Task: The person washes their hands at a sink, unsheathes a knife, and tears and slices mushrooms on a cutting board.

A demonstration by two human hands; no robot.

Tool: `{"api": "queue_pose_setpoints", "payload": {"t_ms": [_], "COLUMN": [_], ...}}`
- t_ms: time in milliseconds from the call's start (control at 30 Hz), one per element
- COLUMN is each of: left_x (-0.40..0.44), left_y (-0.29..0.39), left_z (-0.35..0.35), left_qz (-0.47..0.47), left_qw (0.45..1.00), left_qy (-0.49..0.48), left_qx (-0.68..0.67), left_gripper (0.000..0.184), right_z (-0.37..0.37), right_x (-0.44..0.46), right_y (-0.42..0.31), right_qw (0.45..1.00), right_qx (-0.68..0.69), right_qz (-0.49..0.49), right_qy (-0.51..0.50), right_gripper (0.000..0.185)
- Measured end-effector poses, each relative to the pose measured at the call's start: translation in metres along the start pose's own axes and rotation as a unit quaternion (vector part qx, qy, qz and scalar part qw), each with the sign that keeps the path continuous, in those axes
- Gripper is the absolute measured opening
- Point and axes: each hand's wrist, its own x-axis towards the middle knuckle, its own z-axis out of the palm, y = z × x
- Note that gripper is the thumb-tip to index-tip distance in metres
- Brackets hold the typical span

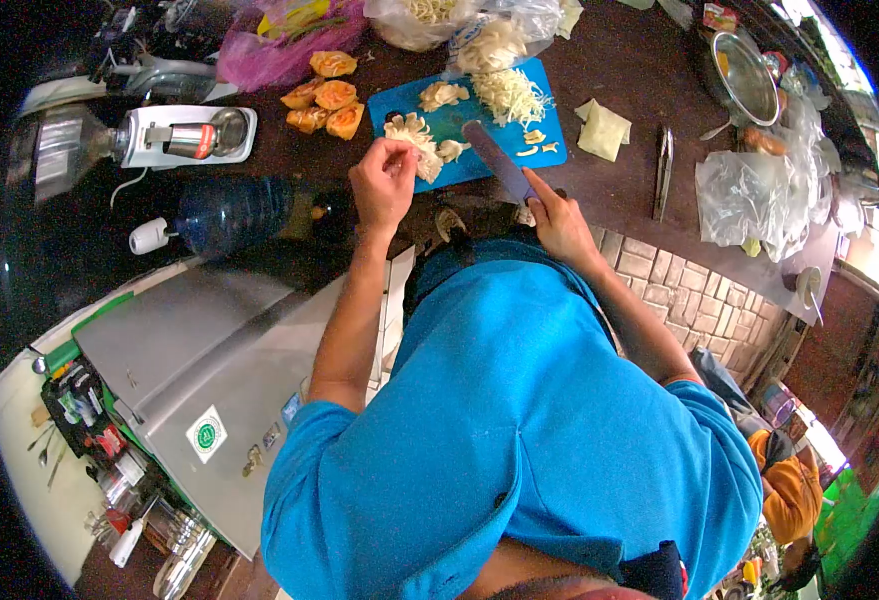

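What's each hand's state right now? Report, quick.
Left hand: fingers curled in beside the pale mushrooms; whether it holds a piece cannot be told.
Right hand: closed, holding the knife.

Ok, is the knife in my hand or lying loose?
In hand: your right hand grips the knife, and its blade extends over the blue cutting board.

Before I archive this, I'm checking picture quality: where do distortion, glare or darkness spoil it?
Head view, overall: strong fisheye bending, corners black; head view, right edge: blown-out glare beyond the clear plastic bag; head view, left: deep shadow around the blue bottle; head view, upper middle: the knife reads clearly enough.
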Motion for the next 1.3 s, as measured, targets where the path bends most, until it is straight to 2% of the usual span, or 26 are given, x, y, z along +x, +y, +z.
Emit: {"api": "queue_pose_setpoints", "payload": {"t_ms": [67,200,267,333,400,467,633,733,800,933,1033,1100,1233,1300], "left_x": [0.003,0.016,0.02,0.028,0.029,0.026,0.022,0.02,0.02,0.015,0.012,0.01,0.011,0.01], "left_y": [-0.002,0.005,0.009,0.003,-0.001,0.004,-0.005,-0.006,-0.004,0.007,0.013,0.014,0.022,0.024], "left_z": [0.0,0.01,0.014,0.021,0.03,0.037,0.053,0.054,0.054,0.046,0.042,0.042,0.046,0.049], "left_qz": [-0.062,-0.025,-0.013,0.15,0.146,0.191,0.189,0.181,0.176,0.198,0.221,0.155,0.129,0.106], "left_qw": [0.991,0.993,0.997,0.98,0.978,0.956,0.953,0.95,0.954,0.953,0.951,0.976,0.981,0.985], "left_qy": [0.008,-0.016,-0.015,-0.015,-0.04,-0.058,-0.094,-0.104,-0.105,-0.092,-0.08,-0.14,-0.142,-0.119], "left_qx": [-0.12,-0.115,-0.072,0.13,0.146,0.216,0.217,0.233,0.22,0.208,0.202,0.054,0.014,0.061], "left_gripper": [0.011,0.014,0.014,0.015,0.015,0.013,0.012,0.011,0.011,0.01,0.009,0.009,0.011,0.015], "right_z": [0.001,0.0,-0.004,-0.006,-0.006,-0.008,-0.014,-0.014,-0.017,-0.016,-0.019,-0.018,-0.02,-0.02], "right_x": [0.0,0.001,0.0,0.0,0.0,-0.001,-0.003,-0.007,-0.008,-0.01,-0.01,-0.009,-0.009,-0.008], "right_y": [0.003,0.005,0.0,-0.004,-0.006,-0.003,0.005,0.01,0.009,0.015,0.014,0.017,0.011,0.01], "right_qw": [1.0,0.998,0.999,0.998,0.996,0.996,0.99,0.991,0.982,0.982,0.979,0.978,0.978,0.975], "right_qx": [0.008,0.041,0.046,0.052,0.082,0.09,0.121,0.126,0.177,0.176,0.191,0.193,0.195,0.211], "right_qz": [-0.007,-0.046,-0.022,0.004,0.029,0.026,0.065,0.021,0.072,0.037,0.053,0.05,0.052,0.052], "right_qy": [-0.002,0.0,-0.011,-0.021,-0.014,-0.009,-0.017,0.029,0.01,0.051,0.052,0.059,0.06,0.055], "right_gripper": [0.049,0.051,0.05,0.049,0.048,0.049,0.047,0.046,0.047,0.048,0.048,0.047,0.047,0.047]}}
